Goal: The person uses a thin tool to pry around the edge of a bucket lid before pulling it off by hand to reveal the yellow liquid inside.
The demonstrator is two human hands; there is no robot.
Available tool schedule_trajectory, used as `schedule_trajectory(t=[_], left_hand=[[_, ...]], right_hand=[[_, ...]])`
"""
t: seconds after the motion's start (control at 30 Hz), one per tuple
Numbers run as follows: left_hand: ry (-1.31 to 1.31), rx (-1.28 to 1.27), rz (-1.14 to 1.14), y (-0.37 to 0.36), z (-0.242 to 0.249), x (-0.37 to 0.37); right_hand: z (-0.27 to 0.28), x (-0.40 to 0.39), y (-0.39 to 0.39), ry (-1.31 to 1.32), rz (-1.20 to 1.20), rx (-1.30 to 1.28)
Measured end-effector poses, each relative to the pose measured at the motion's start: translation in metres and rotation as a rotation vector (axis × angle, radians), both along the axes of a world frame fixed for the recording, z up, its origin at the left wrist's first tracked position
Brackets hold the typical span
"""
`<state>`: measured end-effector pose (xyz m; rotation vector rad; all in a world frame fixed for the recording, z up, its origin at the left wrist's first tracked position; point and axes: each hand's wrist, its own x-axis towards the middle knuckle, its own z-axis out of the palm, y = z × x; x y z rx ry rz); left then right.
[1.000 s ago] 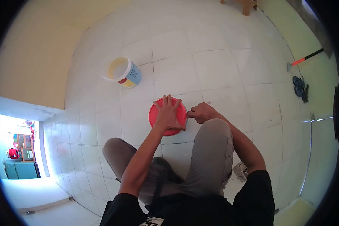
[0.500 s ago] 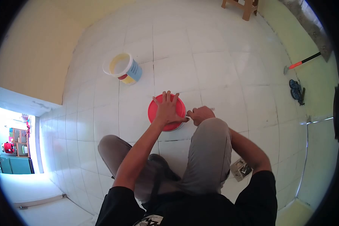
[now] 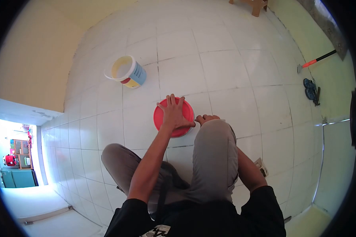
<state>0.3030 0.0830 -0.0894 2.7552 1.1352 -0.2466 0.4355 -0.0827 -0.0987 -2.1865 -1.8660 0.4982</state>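
Observation:
A round red lid [image 3: 188,111] tops a bucket that stands on the tiled floor in front of my knees. My left hand [image 3: 173,117] lies on the lid with its fingers spread and its thumb reaching to the right rim. Close against that rim is my right hand [image 3: 207,119], its fingers curled around something small that I cannot make out. My right knee hides the lower part of this hand. Most of the bucket's wall is covered by the lid from this angle.
An open bucket [image 3: 129,72] with a yellowish inside stands farther off, left of the lid. Along the right wall are a hammer-like tool with an orange-and-black handle [image 3: 310,63] and dark sandals [image 3: 310,91]. A brown stool [image 3: 258,7] stands at the back.
My right hand has dropped lower beside the rim, more behind the knee, and the right elbow has moved inward. My left hand stays spread on the lid. The view has shifted slightly.

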Motion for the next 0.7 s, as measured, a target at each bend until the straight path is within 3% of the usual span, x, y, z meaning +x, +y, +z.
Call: schedule_trajectory(t=[0.1,0.4,0.7], left_hand=[[-0.004,-0.016,-0.009,-0.001,0.006,-0.002],[-0.071,-0.026,-0.071,0.003,0.004,-0.015],[-0.056,-0.009,-0.096,-0.005,0.003,-0.027]], right_hand=[[0.003,0.004,0.013,0.004,0.031,-0.173],[-0.062,0.028,0.038,-0.124,0.300,0.350],[-0.018,0.024,0.047,-0.190,0.370,-0.002]])
